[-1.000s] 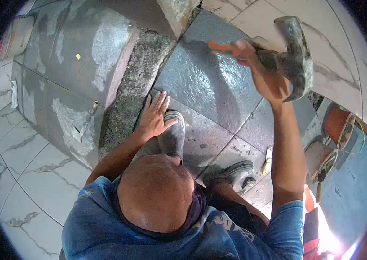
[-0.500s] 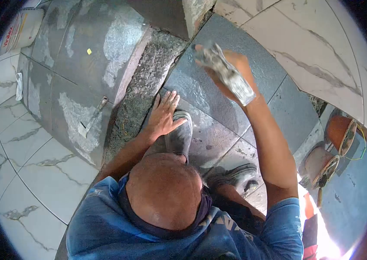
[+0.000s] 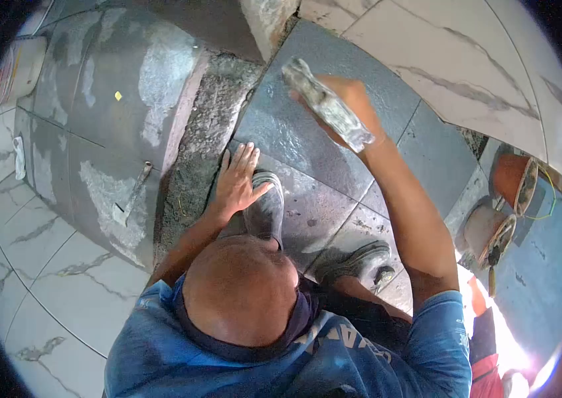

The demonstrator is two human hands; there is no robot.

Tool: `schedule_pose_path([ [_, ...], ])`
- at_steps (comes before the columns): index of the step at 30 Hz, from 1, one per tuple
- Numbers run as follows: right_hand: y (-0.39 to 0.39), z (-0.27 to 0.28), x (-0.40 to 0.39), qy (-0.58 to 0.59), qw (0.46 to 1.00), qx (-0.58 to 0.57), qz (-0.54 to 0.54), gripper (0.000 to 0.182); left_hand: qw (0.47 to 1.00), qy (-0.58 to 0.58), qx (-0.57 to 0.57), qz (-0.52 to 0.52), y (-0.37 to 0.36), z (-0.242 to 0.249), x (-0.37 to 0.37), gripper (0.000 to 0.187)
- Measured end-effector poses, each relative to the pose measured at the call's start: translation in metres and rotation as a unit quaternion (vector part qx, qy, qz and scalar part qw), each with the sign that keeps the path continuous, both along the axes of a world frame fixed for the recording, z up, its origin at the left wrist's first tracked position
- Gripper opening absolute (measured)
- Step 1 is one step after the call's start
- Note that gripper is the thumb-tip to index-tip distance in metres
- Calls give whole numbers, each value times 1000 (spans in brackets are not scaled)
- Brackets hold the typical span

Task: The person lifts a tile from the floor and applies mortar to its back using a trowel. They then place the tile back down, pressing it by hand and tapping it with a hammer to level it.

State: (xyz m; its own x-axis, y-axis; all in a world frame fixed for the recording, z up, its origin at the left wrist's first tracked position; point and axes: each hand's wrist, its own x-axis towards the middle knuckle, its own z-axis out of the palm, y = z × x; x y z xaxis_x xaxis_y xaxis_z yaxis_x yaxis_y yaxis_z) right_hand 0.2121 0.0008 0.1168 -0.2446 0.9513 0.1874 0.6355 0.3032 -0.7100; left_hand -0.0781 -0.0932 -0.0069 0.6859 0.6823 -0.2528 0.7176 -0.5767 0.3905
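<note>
My left hand (image 3: pixel 235 182) rests flat with fingers spread on the grey floor tiles, beside my shoe (image 3: pixel 265 209) and near a tile edge. My right hand (image 3: pixel 350 109) is closed around a pale grey, cement-smeared block-like tool (image 3: pixel 327 103), whose exact kind I cannot make out. The tool is held over a large dark grey tile (image 3: pixel 281 126) with wet-looking smears. My right fingers are partly hidden behind it.
A rough concrete strip (image 3: pixel 211 109) runs left of the tile. A thin-handled tool (image 3: pixel 133 196) lies on tiles further left. Two dirty buckets (image 3: pixel 512 180) stand at right, a white bucket (image 3: pixel 28 63) at upper left. Part of another person in red (image 3: pixel 486 378) shows at lower right.
The whole view has shifted slightly. My right hand, with the tool, has moved a little left in the picture. My left hand stays flat on the tiles.
</note>
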Motion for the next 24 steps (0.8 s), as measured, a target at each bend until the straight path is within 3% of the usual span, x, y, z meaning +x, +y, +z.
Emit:
schedule_pose_path([
  [3,-20,34,0,32,994,-103,-25,20,1000,-16,-1,0,-2,-1,0,87],
  [4,-31,32,-1,45,997,-50,-31,23,1000,3,0,-1,-2,-1,0,87],
  [8,-61,27,-16,170,983,-67,-21,23,1000,20,6,-21,-2,-9,-2,86],
  [11,-66,-7,-25,178,981,-75,23,21,998,38,29,-32,0,-1,1,85],
  [15,-54,-9,-30,132,990,-46,-23,21,1000,1,-9,-7,-4,-21,-3,85],
  [16,-50,-4,-28,114,992,-5,-46,22,999,29,33,-31,-4,-18,-3,85],
  [21,-61,22,58,50,991,97,-76,17,999,20,34,-34,-3,-10,4,85],
  [23,-79,35,93,130,976,-32,-173,23,998,39,42,-35,-2,-11,3,84],
  [24,-91,37,105,126,974,-30,-183,23,998,28,46,-33,-3,-11,3,82],
])
